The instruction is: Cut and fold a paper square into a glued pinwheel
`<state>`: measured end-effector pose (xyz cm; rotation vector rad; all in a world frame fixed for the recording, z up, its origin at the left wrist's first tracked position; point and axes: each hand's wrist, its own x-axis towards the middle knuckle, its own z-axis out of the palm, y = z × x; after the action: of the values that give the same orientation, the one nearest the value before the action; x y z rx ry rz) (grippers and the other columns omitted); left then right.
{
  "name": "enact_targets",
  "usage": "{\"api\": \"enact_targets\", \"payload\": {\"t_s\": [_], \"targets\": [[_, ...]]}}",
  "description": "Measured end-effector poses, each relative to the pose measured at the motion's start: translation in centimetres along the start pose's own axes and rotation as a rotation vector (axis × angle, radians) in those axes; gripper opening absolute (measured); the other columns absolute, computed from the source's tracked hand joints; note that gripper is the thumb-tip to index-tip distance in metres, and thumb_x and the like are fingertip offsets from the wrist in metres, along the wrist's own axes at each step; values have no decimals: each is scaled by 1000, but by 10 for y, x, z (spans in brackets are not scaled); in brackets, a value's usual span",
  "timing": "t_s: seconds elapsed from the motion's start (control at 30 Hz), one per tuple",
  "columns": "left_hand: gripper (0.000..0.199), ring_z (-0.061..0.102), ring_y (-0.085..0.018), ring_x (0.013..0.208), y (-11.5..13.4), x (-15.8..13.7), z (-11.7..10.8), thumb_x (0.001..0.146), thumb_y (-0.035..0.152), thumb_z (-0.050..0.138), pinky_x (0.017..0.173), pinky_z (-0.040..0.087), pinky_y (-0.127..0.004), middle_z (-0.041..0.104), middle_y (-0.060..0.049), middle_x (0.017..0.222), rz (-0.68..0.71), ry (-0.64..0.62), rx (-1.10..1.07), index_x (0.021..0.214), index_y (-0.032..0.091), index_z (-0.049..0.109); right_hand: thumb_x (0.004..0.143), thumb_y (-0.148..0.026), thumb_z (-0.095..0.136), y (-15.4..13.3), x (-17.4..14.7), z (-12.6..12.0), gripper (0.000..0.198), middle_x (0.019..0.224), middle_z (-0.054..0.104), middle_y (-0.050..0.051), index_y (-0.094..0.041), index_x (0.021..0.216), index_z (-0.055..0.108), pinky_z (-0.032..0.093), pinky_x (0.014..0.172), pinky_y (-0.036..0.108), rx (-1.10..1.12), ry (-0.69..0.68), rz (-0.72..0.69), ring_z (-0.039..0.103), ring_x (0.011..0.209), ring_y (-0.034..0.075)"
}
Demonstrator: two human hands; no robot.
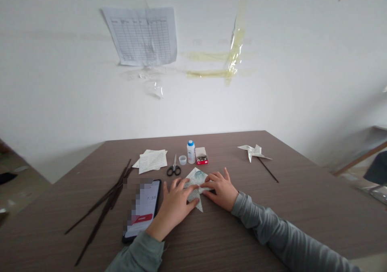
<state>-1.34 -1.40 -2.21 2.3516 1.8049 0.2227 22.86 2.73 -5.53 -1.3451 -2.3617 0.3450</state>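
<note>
A partly shaped paper pinwheel [196, 175] with printed lines and a bluish round figure lies on the table in front of me, its pointed corners sticking out. My left hand [177, 201] is closed on its left side, index finger and thumb near the middle. From the right, my right hand [222, 189] grips the pinwheel too, thumb and index finger close to its centre. The fingers cover much of the folds. Just beyond stand a white glue bottle [191, 154] with a blue cap and a red box [202, 158] of small metallic pieces.
Scissors [173, 168], a small clear cup [182, 160] and paper sheets [151, 160] lie behind my left hand. A phone [145, 209] rests beside my left forearm. Dark thin sticks [104, 203] lie at left. A finished pinwheel [254, 152] on a stick is at right.
</note>
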Motion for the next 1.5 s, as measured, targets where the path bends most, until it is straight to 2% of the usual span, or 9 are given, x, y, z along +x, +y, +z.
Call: {"api": "enact_targets", "payload": {"t_s": [0.07,0.23,0.37,0.63,0.8,0.9,1.13,1.3,1.5], "targets": [[53,63,-53,179,-2,2,3,111,34,91,151,44,-93,81,-10,185,-3,18,-14,163,47,92,112,-29,91,0,1,-1,31,142,98,7,-45,135,104,30,156,95,7,1,13,84,150,45],[58,63,-53,180,-1,4,5,109,34,97,151,39,-97,82,-10,184,-25,19,-8,165,46,91,109,-31,95,3,5,0,28,137,99,6,-45,132,104,22,155,101,41,-23,39,85,151,45],[48,61,-53,183,2,3,0,113,34,93,152,39,-97,80,-6,186,-32,-11,15,158,50,95,111,-31,92,4,4,0,30,139,98,7,-46,134,104,23,155,101,37,-14,25,84,150,46],[49,57,-56,185,3,3,-3,113,33,91,152,37,-99,78,-6,189,-28,-33,18,159,51,95,116,-32,90,2,3,0,31,145,97,7,-49,138,104,26,156,97,-15,-38,6,84,151,44],[48,60,-55,183,2,4,1,112,31,92,152,38,-99,80,-7,186,-28,-6,10,156,49,97,115,-31,93,1,2,-2,28,144,98,7,-46,136,104,19,157,100,-14,-23,-7,83,153,45],[53,62,-53,182,3,4,0,110,31,94,153,41,-95,81,-9,185,-42,-7,-2,161,47,94,112,-27,95,-1,2,-5,26,141,99,6,-44,129,105,17,157,99,2,-17,23,84,153,45],[52,60,-51,184,6,2,-3,113,30,90,153,40,-94,80,-8,187,-45,-22,16,161,46,94,115,-28,90,-4,3,-10,27,140,99,7,-41,134,104,16,155,103,26,-38,30,84,153,43],[51,60,-51,185,7,1,-6,114,33,89,155,38,-93,78,-7,189,-54,-37,8,161,49,94,116,-30,89,-4,2,-8,31,144,97,8,-46,138,104,23,155,100,-13,-50,13,83,152,44],[52,58,-52,186,8,1,-8,112,31,92,155,37,-93,79,-6,188,-61,-36,17,160,50,95,116,-30,88,-4,2,-8,33,148,96,9,-45,142,103,23,154,102,-16,-67,8,81,154,46]]}}
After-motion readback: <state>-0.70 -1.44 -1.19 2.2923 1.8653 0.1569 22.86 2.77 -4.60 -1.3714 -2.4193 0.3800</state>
